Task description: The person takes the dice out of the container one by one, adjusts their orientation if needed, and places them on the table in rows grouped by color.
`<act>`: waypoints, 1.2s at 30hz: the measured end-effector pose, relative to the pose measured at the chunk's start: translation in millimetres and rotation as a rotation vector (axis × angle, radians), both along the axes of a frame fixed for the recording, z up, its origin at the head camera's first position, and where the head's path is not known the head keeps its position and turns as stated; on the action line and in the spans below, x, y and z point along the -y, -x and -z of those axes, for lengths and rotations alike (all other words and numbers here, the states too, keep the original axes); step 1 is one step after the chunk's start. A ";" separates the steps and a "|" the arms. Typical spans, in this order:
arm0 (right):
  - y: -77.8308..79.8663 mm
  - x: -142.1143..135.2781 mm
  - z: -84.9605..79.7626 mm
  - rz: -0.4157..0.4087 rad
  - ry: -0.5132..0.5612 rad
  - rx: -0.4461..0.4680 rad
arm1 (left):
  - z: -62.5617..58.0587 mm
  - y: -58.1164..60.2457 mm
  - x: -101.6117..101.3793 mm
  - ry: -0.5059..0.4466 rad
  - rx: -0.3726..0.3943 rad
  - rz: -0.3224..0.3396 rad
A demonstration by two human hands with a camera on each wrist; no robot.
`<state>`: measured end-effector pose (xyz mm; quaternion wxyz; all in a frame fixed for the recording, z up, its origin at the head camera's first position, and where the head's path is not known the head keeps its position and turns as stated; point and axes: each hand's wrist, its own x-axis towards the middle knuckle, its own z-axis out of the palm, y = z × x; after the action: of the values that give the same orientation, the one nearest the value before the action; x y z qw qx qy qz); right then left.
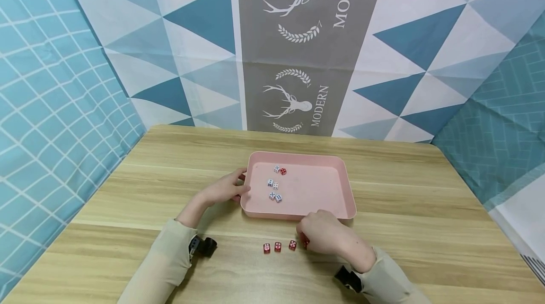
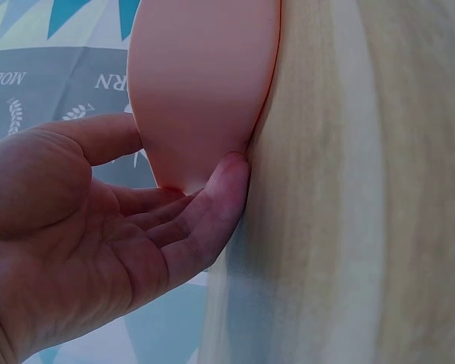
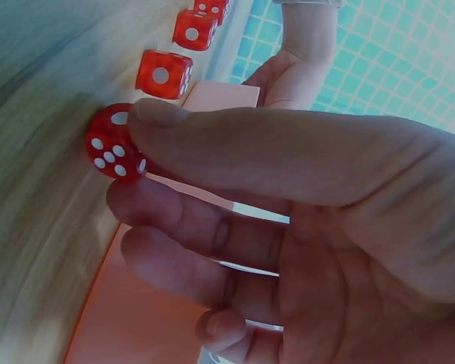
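Observation:
A shallow pink tray [image 1: 315, 186] lies on the wooden table. My left hand [image 1: 223, 189] holds its left end, with the thumb at the rim and the fingers against the outer wall [image 2: 201, 83] in the left wrist view. In front of the tray, my right hand [image 1: 322, 232] pinches a red die [image 3: 110, 154] with white pips between thumb and fingertip, low over the table. Left of that hand, three more red dice [image 1: 277, 247] sit in a row. Inside the tray, toward its left, are several white dice [image 1: 272, 195] and one red die [image 1: 283, 171].
The wooden table [image 1: 191, 152] extends to either side of the tray. A patterned cloth backdrop [image 1: 204, 48] hangs behind the table's far edge, with blue tiled sheets [image 1: 51, 86] at the sides. Black straps [image 1: 350, 279] circle both sleeves near the wrists.

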<state>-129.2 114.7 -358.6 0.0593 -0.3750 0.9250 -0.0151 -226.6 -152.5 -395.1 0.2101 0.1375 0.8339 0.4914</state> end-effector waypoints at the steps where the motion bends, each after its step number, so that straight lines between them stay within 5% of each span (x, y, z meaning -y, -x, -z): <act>1: -0.1 0.0 0.3 -0.001 0.000 0.002 | -0.3 -0.1 -0.1 0.000 0.002 0.000; 18: 4.8 -4.0 -5.3 0.031 0.045 -0.028 | -1.6 0.2 1.5 -0.002 -0.002 0.018; 36: 54.6 0.5 -12.1 0.163 0.207 -0.138 | -2.1 -1.8 -0.5 0.027 -0.012 -0.006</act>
<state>-183.8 114.1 -346.5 -0.0447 -0.3028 0.9478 -0.0892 -224.8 -152.0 -393.0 0.2056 0.1351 0.8421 0.4799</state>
